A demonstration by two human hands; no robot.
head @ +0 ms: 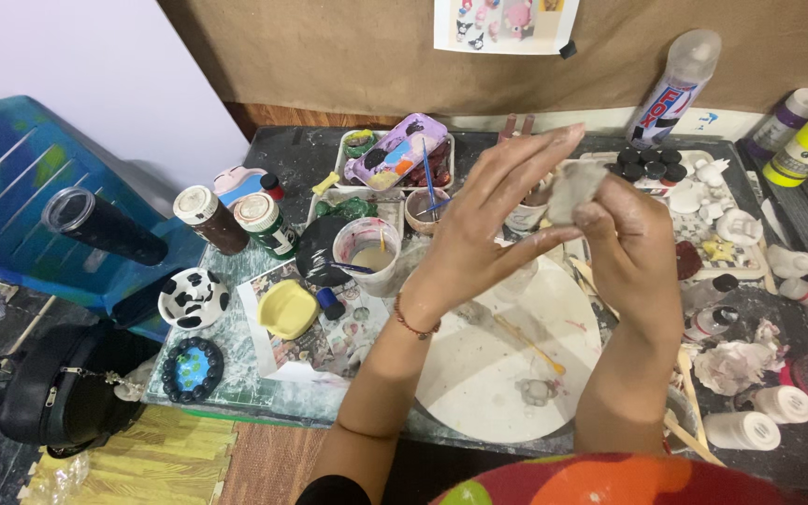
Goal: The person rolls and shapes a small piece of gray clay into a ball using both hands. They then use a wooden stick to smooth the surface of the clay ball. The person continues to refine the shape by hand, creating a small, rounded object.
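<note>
- Both hands are raised above the round white board [479,374] on the worktop [282,393].
- The right hand [628,243] is closed on a grey clay lump [577,187], fingers curled.
- The left hand [488,224] is open, fingers long and straight, fingertips touching the lump.

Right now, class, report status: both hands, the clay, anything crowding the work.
Left hand open, fingers spread against the clay lump. Right hand pinching the lump, raised above the white round board. Paint cup and bottles close around.
</note>
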